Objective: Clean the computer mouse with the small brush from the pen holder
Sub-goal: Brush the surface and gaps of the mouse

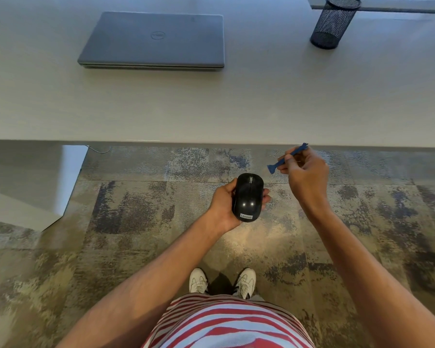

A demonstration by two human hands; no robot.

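Observation:
My left hand [222, 207] grips a black computer mouse [248, 197] from the side, top face up, held over the carpet in front of the desk. My right hand [307, 174] pinches a small blue brush [286, 159] between fingers and thumb, up and to the right of the mouse. The brush's lower left end points towards the mouse and stays a short gap away from it. The black mesh pen holder [333, 21] stands at the desk's far right and looks empty.
A closed grey laptop [152, 41] lies on the pale desk [236, 109] at the back left. The desk's front edge runs across just above my hands. Patterned carpet [136, 222] and my white shoes [222, 282] are below.

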